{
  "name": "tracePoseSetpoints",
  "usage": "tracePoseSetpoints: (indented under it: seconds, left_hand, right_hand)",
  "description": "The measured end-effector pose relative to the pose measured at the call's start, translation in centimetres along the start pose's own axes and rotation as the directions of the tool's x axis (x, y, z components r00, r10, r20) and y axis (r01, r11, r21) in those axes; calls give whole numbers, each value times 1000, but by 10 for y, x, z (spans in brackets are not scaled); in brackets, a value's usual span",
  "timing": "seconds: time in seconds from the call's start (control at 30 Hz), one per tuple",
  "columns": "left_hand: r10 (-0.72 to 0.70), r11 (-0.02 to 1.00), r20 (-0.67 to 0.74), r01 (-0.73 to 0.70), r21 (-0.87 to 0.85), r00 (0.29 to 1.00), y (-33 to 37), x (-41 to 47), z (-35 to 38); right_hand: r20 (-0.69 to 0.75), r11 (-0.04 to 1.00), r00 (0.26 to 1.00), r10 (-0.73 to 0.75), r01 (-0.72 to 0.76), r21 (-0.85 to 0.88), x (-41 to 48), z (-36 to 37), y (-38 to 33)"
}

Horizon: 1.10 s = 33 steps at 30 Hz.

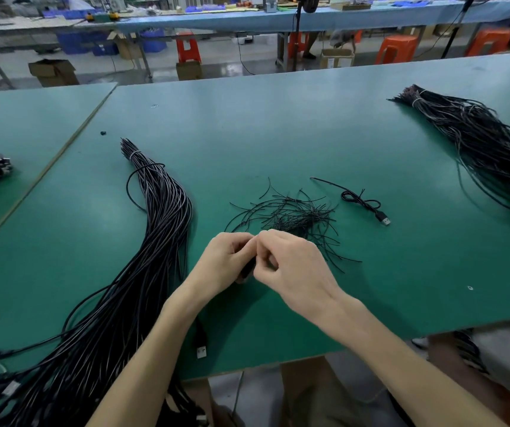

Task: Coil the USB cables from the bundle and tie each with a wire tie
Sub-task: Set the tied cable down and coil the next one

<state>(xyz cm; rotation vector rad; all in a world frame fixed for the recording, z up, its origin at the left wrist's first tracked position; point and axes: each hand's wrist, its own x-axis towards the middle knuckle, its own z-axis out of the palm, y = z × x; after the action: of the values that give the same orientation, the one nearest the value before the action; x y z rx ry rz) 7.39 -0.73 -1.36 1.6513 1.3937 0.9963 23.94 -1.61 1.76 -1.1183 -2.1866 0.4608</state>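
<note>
The left hand (226, 260) grips what seems a coiled cable (248, 269), its long axis running near-to-far. The right hand (293, 266), just right of it, pinches its far end with curled fingers.

On the table (278, 124), the cable bundle (155, 241) runs along my left. The wire ties (297, 215) lie at centre, a single cable (361, 201) just right of them, and a second bundle (478, 143) far right. My left hand (226, 260) and right hand (290, 266) meet before the ties, a coil (246, 269) between them.

No writing, label, brand or number can be read anywhere here. The cartons and crates in the background are too blurred to show any print.
</note>
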Motion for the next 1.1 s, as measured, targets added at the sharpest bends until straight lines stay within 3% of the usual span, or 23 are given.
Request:
tracePoseSetpoints:
  seconds: [0.13, 0.23, 0.3, 0.37, 0.43, 0.5, 0.6, 0.7, 0.8, 0.87, 1.0, 1.1]
  left_hand:
    - [-23, 993, 21, 26, -113, 999, 2, -1, -3]
    - [-27, 970, -24, 21, -242, 999, 2, 1, -6]
    - [2, 962, -27, -9, -272, 1000, 1, 1, -5]
    - [56, 958, -39, -64, -278, 998, 1, 1, -5]
    - [158, 965, -37, -162, -206, 987, 3, 1, -8]
    - [263, 959, 57, -255, -127, 963, 5, 1, -9]
    - [246, 963, 147, -223, -154, 958, 6, 1, -5]
    - [167, 966, 76, -148, -210, 983, 7, -2, -1]
    - [172, 957, -26, -173, -232, 985, 10, -4, 3]
    - [178, 956, -60, -187, -225, 982, 12, -6, 5]
    - [129, 978, -55, -136, -157, 990, 14, -7, 5]
    - [82, 986, -36, -86, -142, 996, 14, -7, 3]
  right_hand:
    - [23, 962, 976, -214, 215, -169, 5, -11, 0]
    - [14, 997, 999, -48, 47, 64, 8, -13, 5]
    - [25, 947, 992, 124, -126, 297, 7, -14, 9]
    - [72, 836, 963, 258, -260, 483, 6, -16, 12]
    - [208, 675, 917, 341, -393, 625, 5, -19, 15]
    - [344, 493, 868, 358, -489, 720, 4, -24, 21]
    - [466, 249, 823, 325, -549, 798, 5, -33, 31]
    - [520, 205, 796, 310, -590, 781, 1, -33, 35]
    - [491, 239, 802, 341, -579, 780, -2, -27, 34]
    - [404, 337, 834, 377, -529, 778, -2, -22, 30]
    - [55, 736, 930, 364, -324, 595, -8, -10, 22]
    - [-164, 973, 973, 160, -128, 191, -9, 2, 18]
